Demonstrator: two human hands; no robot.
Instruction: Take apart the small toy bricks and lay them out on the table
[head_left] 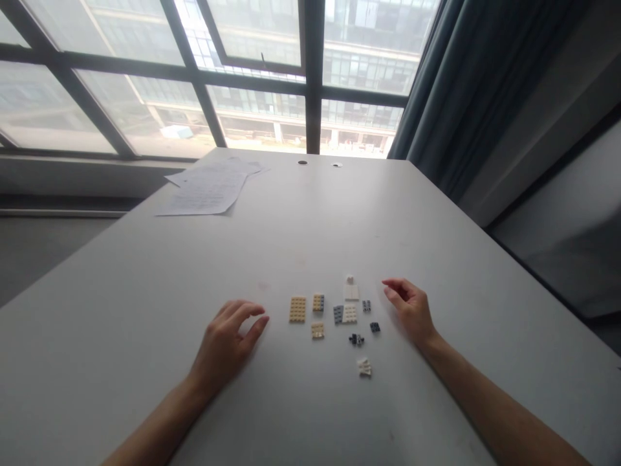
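Observation:
My left hand rests on the table left of the small bricks, thumb and fingers apart, holding nothing. Nearest to it lies a tan studded plate. Beside that plate are a tan and grey piece and a smaller tan piece. Further right, a grey piece touches a white studded piece, with a smooth white piece just behind. My right hand is right of a small grey piece and a dark piece, its fingers curled with a gap to the thumb and nothing between.
A black and grey piece and a white piece lie nearer the front. Printed papers are at the back left of the white table. Two round holes, a window and a dark curtain are beyond.

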